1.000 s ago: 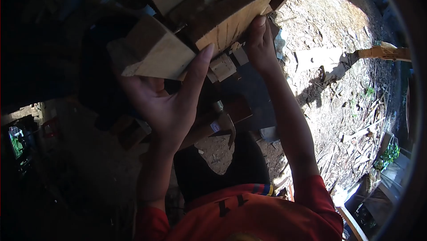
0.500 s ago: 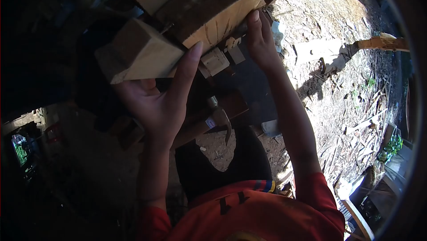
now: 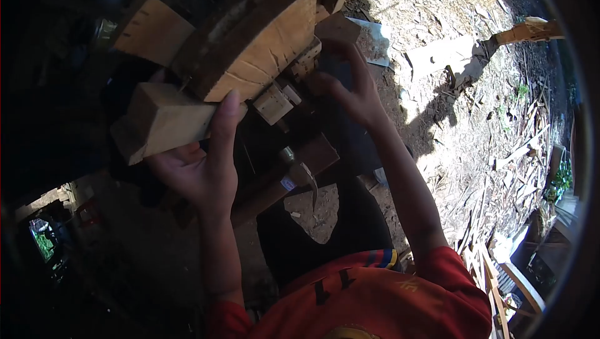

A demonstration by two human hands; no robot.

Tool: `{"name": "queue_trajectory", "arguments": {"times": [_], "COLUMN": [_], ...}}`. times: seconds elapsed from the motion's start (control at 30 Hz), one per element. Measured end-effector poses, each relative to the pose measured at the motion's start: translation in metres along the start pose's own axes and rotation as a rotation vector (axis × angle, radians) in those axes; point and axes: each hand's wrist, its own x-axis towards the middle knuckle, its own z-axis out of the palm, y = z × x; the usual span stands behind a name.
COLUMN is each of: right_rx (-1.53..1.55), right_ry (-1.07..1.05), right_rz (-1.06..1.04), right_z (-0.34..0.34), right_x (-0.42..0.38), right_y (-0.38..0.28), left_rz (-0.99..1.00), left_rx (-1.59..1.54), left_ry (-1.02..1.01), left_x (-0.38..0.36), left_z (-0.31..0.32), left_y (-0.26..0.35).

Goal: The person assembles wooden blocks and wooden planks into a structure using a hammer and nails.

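Note:
My left hand (image 3: 203, 173) grips a pale wooden block (image 3: 178, 117), its thumb pressed against the lower corner of a curved wooden piece (image 3: 262, 57) with dark cracks on its face. Block and curved piece meet at the thumb. The fingers under the block are partly hidden. My right hand (image 3: 353, 86) is off the curved piece, thumb and forefinger apart, with its fingertips right at a small notched wooden piece (image 3: 305, 62). Just left of that lies another small wooden block (image 3: 273, 104). Below them, a claw hammer (image 3: 301, 175) rests head toward the right.
A flat wooden piece (image 3: 153, 29) stands at the upper left. A brown board (image 3: 319, 154) lies by the hammer. Wood shavings and scraps (image 3: 500, 170) cover the sunlit ground at right, and a wooden post (image 3: 531, 30) juts in there.
My right hand has left the curved piece and dropped to the small notched piece. The curved piece and pale block have shifted left and down in view, still held by my left hand.

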Motion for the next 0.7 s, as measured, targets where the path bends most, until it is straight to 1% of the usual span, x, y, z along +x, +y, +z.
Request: {"name": "queue_trajectory", "arguments": {"times": [0.03,0.13,0.23,0.33,0.53,0.7], "right_rx": [-0.024,-0.169,-0.176,-0.269,-0.252,-0.23], "right_ry": [-0.048,-0.017,-0.091,-0.11,-0.139,-0.1], "right_rz": [0.018,-0.079,-0.001,-0.057,0.04,0.082], "right_z": [0.003,0.016,0.027,0.031,0.03,0.034], "right_x": [-0.001,0.002,0.007,0.009,0.013,0.013], "right_y": [0.002,0.01,0.019,0.026,0.013,0.013], "left_rz": [0.015,0.016,0.023,0.023,0.006,-0.012], "left_rx": [-0.025,-0.051,-0.032,0.017,0.061,0.06], "left_ry": [0.026,0.053,0.041,0.026,0.02,0.002], "left_x": [0.0,-0.002,-0.001,-0.003,-0.004,-0.004], "left_z": [0.002,0.006,0.004,0.001,0.0,-0.002], "left_y": [-0.001,-0.002,-0.003,-0.004,-0.002,-0.002]}}
